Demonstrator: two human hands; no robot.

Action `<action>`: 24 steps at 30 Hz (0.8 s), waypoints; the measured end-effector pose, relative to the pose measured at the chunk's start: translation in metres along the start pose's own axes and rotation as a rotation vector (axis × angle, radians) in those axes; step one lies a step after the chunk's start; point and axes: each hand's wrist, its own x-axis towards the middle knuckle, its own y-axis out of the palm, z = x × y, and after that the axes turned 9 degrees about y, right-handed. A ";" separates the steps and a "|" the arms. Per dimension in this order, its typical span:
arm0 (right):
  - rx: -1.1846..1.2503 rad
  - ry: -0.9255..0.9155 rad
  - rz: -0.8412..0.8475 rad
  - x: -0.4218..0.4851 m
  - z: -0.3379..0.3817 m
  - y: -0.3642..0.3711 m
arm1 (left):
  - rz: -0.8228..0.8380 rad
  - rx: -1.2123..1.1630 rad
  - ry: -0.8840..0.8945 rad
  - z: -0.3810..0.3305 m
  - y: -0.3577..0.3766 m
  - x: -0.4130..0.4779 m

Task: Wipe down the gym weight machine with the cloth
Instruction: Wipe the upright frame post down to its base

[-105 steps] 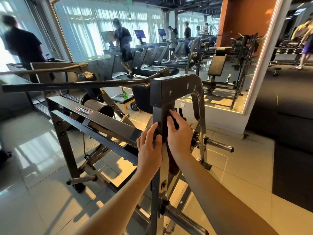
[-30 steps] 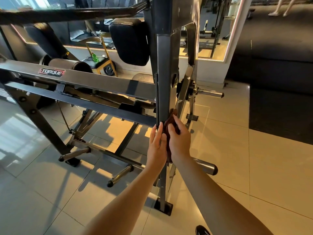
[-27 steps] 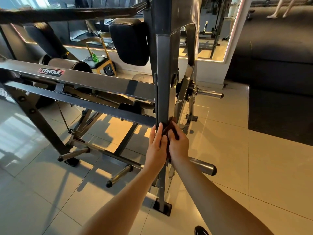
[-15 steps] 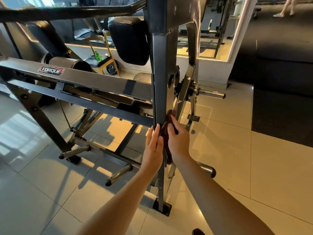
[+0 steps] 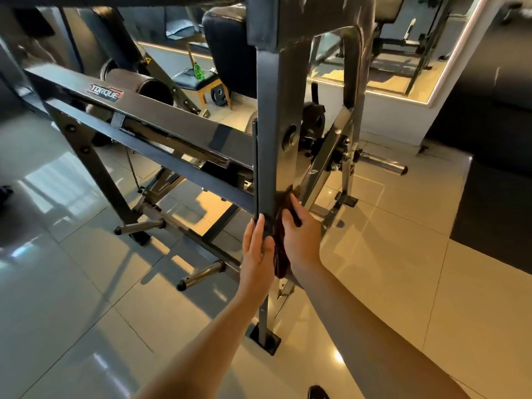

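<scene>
1. Machine (image 5: 161, 122): only the near post (image 5: 270, 145) is getting wiped, low down, and the top bracket (image 5: 302, 21) hangs right overhead. A head could get bumped if the body is straightened too fast.
2. Floor (image 5: 403, 269): glossy tiles. A deeper lean is probably needed to reach the post's foot (image 5: 266, 339), so a slip could be caused by weight thrown forward.
3. Chrome peg (image 5: 383, 166) sticks out far right of the post, and a low peg (image 5: 201, 274) sits near left. A forearm or shin could be knocked if the wipe is taken downward blind.
4. Left hand (image 5: 256, 251): laid flat along the post's left edge, fingers straight, nothing gripped. The fingertips are right under the cross-beam joint, so they could get jammed there on an upstroke.
5. Right hand (image 5: 303, 237): fingers nearly straight, pressed against the post's right face over the cloth. Bolted linkage is just beyond them, so knuckles could be scraped.
6. Cloth (image 5: 280, 259): sandwiched between right palm and post, tail hanging below. It looks pressed rather than gripped, so it could be dropped or snagged on a bolt.
</scene>
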 end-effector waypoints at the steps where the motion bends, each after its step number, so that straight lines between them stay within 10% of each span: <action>1: -0.037 0.042 0.022 -0.001 -0.011 0.001 | -0.015 -0.011 -0.006 0.003 0.002 -0.002; 24: 0.045 0.387 0.298 -0.031 -0.058 -0.046 | -0.150 -0.227 -0.161 0.030 0.046 -0.071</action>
